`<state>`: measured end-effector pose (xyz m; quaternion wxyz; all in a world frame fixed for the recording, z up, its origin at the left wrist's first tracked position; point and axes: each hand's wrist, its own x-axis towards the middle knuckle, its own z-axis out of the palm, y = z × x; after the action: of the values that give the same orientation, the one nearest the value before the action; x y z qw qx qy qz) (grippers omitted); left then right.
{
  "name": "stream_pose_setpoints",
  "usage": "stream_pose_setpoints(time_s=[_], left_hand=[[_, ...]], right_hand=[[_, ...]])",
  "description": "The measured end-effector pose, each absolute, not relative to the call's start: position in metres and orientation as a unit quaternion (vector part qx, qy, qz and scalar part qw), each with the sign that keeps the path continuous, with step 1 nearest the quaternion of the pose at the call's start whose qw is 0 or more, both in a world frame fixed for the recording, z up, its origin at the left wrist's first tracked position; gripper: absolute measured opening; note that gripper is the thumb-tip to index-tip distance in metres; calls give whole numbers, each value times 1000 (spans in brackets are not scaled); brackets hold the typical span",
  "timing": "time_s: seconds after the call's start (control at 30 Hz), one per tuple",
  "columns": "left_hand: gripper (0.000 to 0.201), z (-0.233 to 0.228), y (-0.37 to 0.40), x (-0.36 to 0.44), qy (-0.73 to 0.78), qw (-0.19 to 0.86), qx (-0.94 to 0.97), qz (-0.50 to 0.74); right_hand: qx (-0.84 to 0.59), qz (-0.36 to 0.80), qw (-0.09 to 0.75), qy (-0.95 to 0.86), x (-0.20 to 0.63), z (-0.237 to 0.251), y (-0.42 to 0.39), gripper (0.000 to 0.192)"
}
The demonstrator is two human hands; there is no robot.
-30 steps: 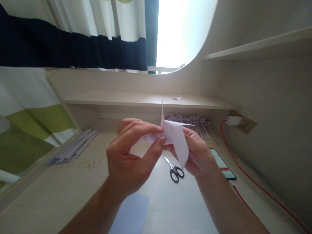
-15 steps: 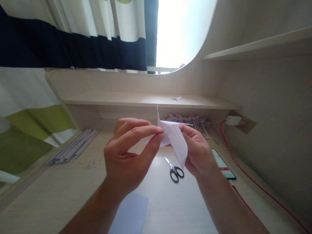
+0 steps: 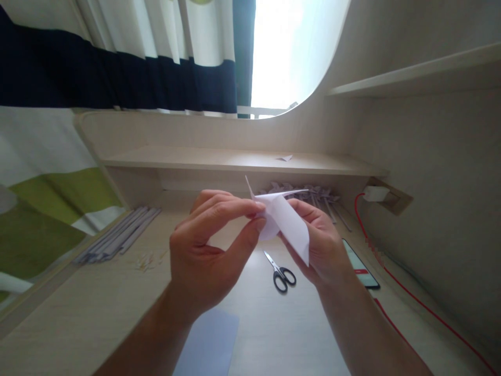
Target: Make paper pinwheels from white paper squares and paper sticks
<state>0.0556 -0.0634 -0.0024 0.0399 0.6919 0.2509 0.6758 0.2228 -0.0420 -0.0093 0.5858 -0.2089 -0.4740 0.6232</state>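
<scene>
A white paper pinwheel point(image 3: 291, 222) is held up between both hands above the desk, its blades pointing several ways. My left hand point(image 3: 215, 240) pinches it near the centre with thumb and forefinger. From the right, my right hand point(image 3: 317, 235) grips it, with its fingers partly hidden behind the paper. Below the hands, black-handled scissors point(image 3: 281, 274) lie on the desk. A sheet of white paper point(image 3: 213, 342) lies near the front, partly covered by my left forearm.
Rolled paper sticks point(image 3: 119, 235) lie at the left, beside small thin pieces point(image 3: 145, 261). Several finished pinwheels point(image 3: 303, 192) are piled under the shelf point(image 3: 203, 157), which bears a paper scrap point(image 3: 285, 157). At the right are a phone point(image 3: 362, 266) and a charger point(image 3: 376, 194) with a red cable point(image 3: 415, 300).
The pinwheel has turned and tilted slightly in my hands. Its front blade has swung to the right, and the upright tip leans further left.
</scene>
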Motion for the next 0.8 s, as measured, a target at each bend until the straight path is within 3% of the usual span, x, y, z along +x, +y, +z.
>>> stream_pose_setpoints(time_s=[0.33,0.8], left_hand=[[28,5,-65,48,266,-3,721,640],[27,4,-65,50,243,44,709,661]], right_hand=[[-215,629,571,-482,225,-7,-44,26],[-204,655,553,-473,226,-5,-44,30]])
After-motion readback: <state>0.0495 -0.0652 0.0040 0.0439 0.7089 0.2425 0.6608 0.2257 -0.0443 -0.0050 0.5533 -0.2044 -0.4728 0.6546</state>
